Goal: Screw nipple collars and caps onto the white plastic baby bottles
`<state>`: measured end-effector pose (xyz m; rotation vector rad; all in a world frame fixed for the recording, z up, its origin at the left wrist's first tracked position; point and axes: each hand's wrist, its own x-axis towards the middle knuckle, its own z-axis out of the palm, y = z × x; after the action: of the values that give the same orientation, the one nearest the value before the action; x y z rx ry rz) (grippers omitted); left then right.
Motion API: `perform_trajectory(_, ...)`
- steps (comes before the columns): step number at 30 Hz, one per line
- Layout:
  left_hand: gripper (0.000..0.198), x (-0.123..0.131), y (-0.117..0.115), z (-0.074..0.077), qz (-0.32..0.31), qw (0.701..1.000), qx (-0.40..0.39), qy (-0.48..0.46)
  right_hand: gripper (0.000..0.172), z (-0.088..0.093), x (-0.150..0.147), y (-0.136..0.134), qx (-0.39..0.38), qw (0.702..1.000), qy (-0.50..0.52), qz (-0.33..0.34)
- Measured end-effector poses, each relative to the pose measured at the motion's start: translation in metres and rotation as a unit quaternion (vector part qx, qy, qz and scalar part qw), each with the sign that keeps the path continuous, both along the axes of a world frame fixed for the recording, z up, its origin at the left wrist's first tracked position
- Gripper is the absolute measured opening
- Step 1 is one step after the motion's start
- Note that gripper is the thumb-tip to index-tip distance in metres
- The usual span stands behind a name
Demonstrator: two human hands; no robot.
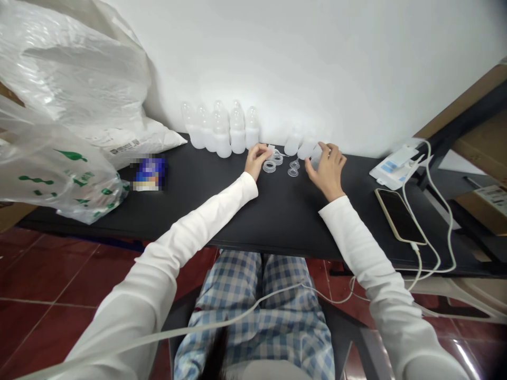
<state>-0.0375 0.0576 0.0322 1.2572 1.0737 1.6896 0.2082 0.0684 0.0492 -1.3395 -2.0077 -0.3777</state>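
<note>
My left hand hovers over the black tabletop with its fingertips drawn together; whether they pinch something small cannot be told. Just right of it lie clear plastic collar rings, with a smaller pair further along. My right hand curls around a translucent plastic piece at the wall side. Behind both hands, a row of several translucent plastic bottles stands against the wall, with two more lying or standing nearer my right hand.
Large plastic bags pile up at the table's left end, beside a blurred blue packet. On the right lie a smartphone, white cables and a white packet. Cardboard boxes stand beyond the table's right end.
</note>
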Motion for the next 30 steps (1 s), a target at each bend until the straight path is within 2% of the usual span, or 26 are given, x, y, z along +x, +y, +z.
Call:
perform_trajectory(2,0.033,0.004,-0.004,0.003,-0.029,0.999,0.005,-0.021,0.052,0.004,-0.011,-0.009,-0.014,0.998,-0.010,0.061)
perform_trajectory(5,0.038,0.011,-0.013,0.008,-0.119,0.992,-0.022,-0.022,0.045,0.006,-0.025,-0.020,-0.045,0.987,-0.029,0.154)
perform_trajectory(8,0.040,0.018,-0.020,0.010,-0.176,0.983,-0.045,-0.026,0.036,0.004,-0.032,-0.024,-0.065,0.975,-0.017,0.212)
perform_trajectory(13,0.045,0.021,-0.017,0.005,-0.198,0.977,-0.062,-0.052,0.025,0.000,-0.030,-0.021,-0.060,0.973,0.006,0.222)
perform_trajectory(18,0.057,0.020,-0.014,0.000,-0.206,0.977,-0.051,-0.035,0.010,-0.006,-0.032,-0.018,-0.011,0.973,-0.005,0.230)
perform_trajectory(21,0.055,0.021,-0.017,0.000,-0.199,0.979,-0.038,-0.017,0.005,-0.009,-0.034,-0.017,0.021,0.972,-0.015,0.233)
perform_trajectory(30,0.041,0.026,-0.025,0.012,-0.153,0.986,-0.062,0.003,0.014,-0.010,-0.036,-0.014,0.065,0.969,-0.072,0.229)
